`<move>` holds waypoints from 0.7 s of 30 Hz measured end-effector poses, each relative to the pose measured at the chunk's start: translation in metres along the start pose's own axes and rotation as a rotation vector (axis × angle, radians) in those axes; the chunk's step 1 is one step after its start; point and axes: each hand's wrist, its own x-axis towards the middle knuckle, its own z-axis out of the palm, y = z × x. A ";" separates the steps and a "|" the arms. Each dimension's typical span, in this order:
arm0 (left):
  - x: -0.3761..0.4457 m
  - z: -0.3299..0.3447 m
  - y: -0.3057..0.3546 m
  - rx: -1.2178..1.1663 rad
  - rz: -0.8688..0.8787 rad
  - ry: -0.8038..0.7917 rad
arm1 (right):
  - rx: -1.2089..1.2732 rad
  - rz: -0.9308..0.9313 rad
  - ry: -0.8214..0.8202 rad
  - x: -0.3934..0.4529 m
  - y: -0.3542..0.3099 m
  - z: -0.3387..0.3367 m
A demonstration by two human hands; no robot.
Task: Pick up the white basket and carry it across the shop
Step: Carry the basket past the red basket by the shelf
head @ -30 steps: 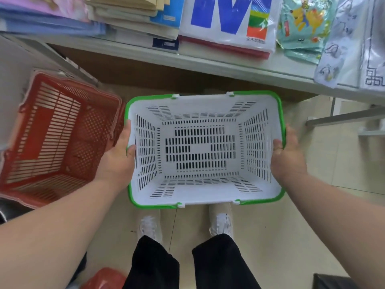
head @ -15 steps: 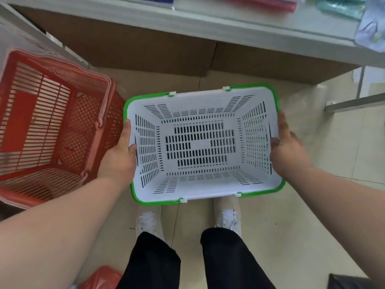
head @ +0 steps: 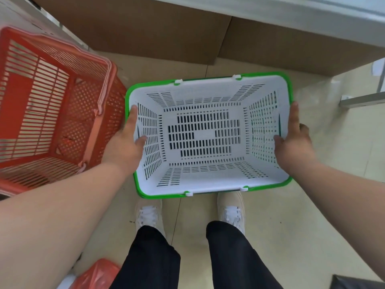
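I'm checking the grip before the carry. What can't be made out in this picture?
- Head view: the fingers of the left hand and right hand under the white basket's rim, hidden by its walls.
- Whether the basket rests on the floor: its own base hides that.
- Red basket: cut off by the left edge.

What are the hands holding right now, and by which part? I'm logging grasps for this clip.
The white basket, by its two short end walls: left hand on the left rim, right hand on the right rim, thumbs inside.
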 end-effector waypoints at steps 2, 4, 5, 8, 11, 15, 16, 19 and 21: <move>0.000 0.002 0.000 -0.022 0.005 0.009 | 0.025 -0.005 -0.003 0.003 -0.001 0.000; 0.000 0.001 -0.001 -0.030 0.003 0.007 | 0.028 0.014 0.001 0.003 -0.003 -0.002; -0.002 -0.001 -0.002 -0.027 -0.003 0.006 | 0.028 0.016 0.002 0.000 -0.005 -0.003; -0.015 -0.016 -0.001 -0.011 -0.020 -0.001 | 0.020 0.007 0.011 -0.011 -0.014 -0.018; -0.042 -0.045 0.003 -0.003 -0.022 0.011 | 0.032 -0.004 -0.002 -0.030 -0.029 -0.045; -0.090 -0.099 0.014 -0.035 -0.025 0.043 | 0.005 -0.068 0.014 -0.062 -0.062 -0.096; -0.102 -0.115 0.015 -0.049 -0.026 0.052 | -0.028 -0.093 0.018 -0.070 -0.071 -0.109; -0.134 -0.165 0.012 -0.074 -0.013 0.088 | -0.214 -0.257 0.002 -0.093 -0.091 -0.135; -0.154 -0.193 0.004 -0.090 -0.020 0.112 | -0.234 -0.289 -0.003 -0.100 -0.108 -0.147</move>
